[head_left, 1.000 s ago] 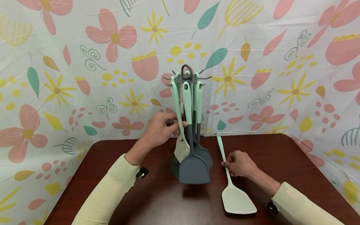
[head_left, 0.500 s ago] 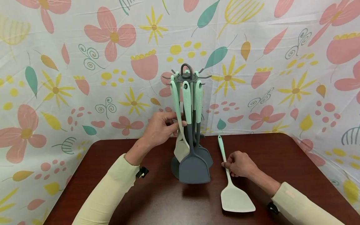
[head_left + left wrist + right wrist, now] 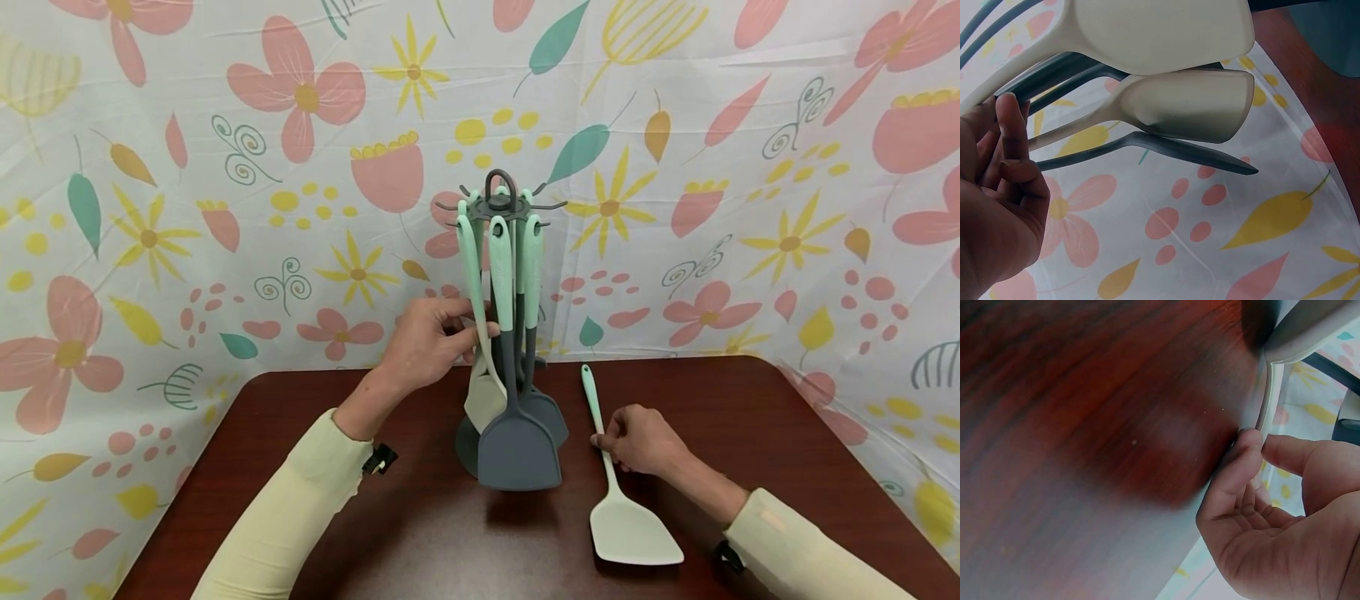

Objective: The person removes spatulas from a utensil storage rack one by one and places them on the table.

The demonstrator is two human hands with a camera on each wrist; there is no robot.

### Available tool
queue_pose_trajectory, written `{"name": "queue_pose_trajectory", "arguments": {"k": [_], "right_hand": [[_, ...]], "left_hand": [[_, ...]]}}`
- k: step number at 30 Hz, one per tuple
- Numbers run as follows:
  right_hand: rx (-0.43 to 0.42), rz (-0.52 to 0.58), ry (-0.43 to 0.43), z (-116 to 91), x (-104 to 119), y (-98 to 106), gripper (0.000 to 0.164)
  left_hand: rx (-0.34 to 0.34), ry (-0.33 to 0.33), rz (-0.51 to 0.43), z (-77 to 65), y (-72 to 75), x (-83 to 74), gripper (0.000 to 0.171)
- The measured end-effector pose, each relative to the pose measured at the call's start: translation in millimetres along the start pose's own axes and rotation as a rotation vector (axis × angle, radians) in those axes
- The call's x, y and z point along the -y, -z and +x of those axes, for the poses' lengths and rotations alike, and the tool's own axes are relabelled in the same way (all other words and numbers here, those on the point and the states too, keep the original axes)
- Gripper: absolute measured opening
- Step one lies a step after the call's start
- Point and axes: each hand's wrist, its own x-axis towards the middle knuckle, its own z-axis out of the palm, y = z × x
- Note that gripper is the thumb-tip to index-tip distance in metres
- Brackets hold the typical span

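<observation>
In the head view, my left hand [image 3: 423, 342] reaches in at the left side of a dark grey utensil stand [image 3: 504, 205]. Its thumb and fingers pinch the shaft of a hanging cream turner [image 3: 486, 398] with a mint handle; the left wrist view shows that turner's broad blade [image 3: 1166, 34] beyond the fingertips. My right hand [image 3: 645, 437] pinches a second, pale spatula [image 3: 633, 533] by its shaft. This spatula slants over the table, its mint handle end away from me and its blade toward me. In the right wrist view, thumb and forefinger [image 3: 1250, 450] meet at its shaft.
Several mint-handled utensils hang from the stand, with a grey turner [image 3: 519, 450] in front. The stand's round base [image 3: 467, 450] rests on a dark red-brown table [image 3: 420, 533]. A flowered cloth [image 3: 300, 217] hangs behind the table.
The pale spatula has shifted slightly: in the head view its handle end sits a little lower and its blade a little higher. My left hand keeps its hold on the hanging turner.
</observation>
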Motion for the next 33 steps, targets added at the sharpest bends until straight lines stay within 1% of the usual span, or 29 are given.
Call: {"name": "queue_pose_trajectory", "arguments": {"k": [27, 33], "right_hand": [[-0.012, -0.019, 0.015, -0.9, -3.3, -0.1, 0.031], [-0.012, -0.016, 0.012, -1.3, -2.7, 0.9, 0.031]], "left_hand": [[-0.005, 0.034, 0.001, -1.0, 0.2, -3.3, 0.012], [0.0, 0.024, 0.013, -1.1, 0.7, -2.0, 0.011]]}}
